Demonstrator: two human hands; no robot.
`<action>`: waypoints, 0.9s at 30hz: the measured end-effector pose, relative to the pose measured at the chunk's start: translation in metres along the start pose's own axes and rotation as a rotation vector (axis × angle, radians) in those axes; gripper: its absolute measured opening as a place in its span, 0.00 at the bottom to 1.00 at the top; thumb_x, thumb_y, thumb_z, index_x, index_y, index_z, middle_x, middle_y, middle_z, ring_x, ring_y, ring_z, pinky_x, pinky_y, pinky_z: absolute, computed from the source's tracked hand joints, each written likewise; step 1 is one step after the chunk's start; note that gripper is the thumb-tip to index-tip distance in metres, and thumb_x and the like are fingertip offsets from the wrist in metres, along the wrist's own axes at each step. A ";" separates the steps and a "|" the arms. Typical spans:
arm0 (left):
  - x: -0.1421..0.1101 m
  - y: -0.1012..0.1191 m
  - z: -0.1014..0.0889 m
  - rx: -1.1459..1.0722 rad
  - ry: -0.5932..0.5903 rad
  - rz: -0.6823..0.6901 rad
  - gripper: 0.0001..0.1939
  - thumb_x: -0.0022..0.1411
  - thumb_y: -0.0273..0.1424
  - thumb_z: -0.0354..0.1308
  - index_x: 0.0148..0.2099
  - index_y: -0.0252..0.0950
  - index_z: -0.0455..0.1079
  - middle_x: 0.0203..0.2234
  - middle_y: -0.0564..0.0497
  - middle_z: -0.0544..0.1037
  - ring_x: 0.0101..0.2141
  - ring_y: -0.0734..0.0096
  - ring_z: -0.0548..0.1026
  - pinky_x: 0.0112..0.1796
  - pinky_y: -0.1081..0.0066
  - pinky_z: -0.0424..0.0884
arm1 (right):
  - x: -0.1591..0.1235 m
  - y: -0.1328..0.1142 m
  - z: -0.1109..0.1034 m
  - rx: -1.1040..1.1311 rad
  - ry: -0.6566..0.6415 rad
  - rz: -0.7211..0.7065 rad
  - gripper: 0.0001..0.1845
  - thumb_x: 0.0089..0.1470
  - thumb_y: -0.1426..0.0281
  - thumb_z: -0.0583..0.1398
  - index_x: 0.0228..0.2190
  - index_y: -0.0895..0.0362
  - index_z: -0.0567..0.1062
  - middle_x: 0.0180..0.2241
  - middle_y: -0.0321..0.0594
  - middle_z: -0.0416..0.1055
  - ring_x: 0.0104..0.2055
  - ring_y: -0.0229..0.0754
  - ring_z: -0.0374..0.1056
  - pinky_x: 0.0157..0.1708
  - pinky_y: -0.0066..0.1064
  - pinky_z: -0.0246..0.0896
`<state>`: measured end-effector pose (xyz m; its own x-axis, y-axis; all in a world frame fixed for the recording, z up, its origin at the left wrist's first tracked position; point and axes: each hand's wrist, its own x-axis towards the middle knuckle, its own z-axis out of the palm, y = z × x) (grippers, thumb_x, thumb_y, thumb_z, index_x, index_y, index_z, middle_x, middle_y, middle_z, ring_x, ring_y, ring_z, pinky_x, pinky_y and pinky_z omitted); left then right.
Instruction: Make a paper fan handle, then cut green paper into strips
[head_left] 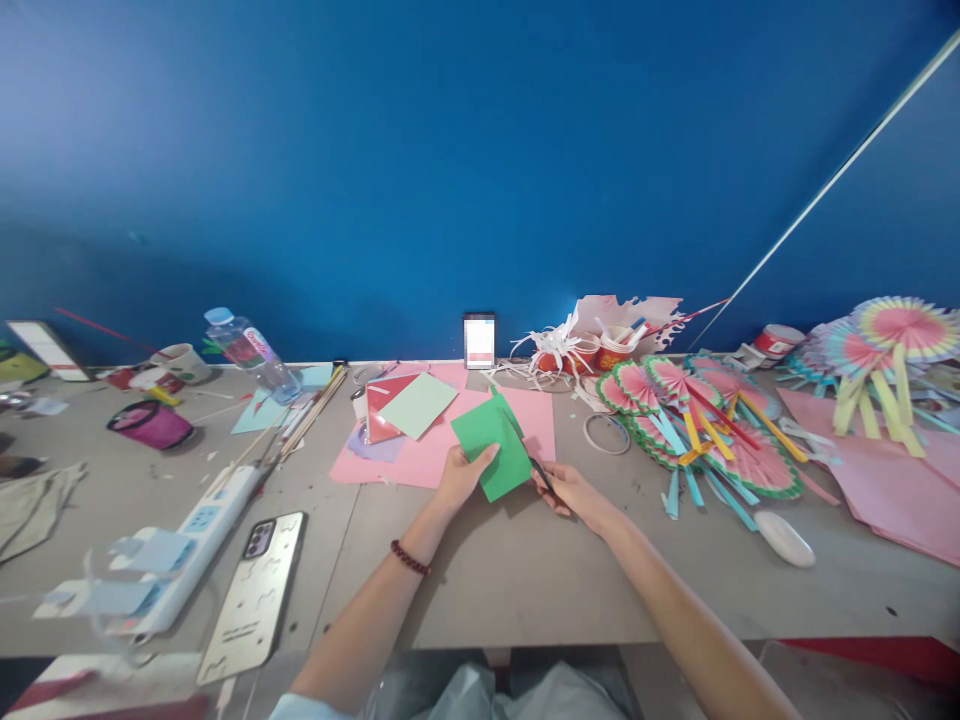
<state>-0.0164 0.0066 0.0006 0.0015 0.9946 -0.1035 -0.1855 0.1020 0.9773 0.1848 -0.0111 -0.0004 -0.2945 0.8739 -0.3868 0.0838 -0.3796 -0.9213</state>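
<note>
My left hand is closed on a sheet of green paper, thumb on top, just above the table. In my right hand is a pair of dark-handled scissors, at the right edge of the green paper. The blades are mostly hidden by the paper, and a narrow part along its upper right side stands apart from the rest. Under and behind the green sheet lies pink paper. A pale green sheet and a red sheet rest on its left part.
Folded paper fans with ribbons lie to the right, near a white oval object and a tape ring. Leftward are a power strip, a phone and a tilted water bottle. Another phone stands against the blue wall.
</note>
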 end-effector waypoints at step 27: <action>-0.002 0.001 0.000 -0.017 -0.030 -0.027 0.30 0.40 0.51 0.74 0.37 0.31 0.80 0.37 0.38 0.84 0.39 0.48 0.82 0.44 0.54 0.79 | 0.000 -0.001 0.001 0.033 0.031 0.002 0.29 0.37 0.46 0.69 0.21 0.55 0.64 0.17 0.28 0.59 0.15 0.26 0.48 0.12 0.22 0.37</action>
<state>-0.0167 0.0049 0.0021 0.0365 0.9916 -0.1243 -0.2018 0.1291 0.9709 0.1842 -0.0110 0.0005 -0.2646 0.8819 -0.3902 0.0531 -0.3907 -0.9190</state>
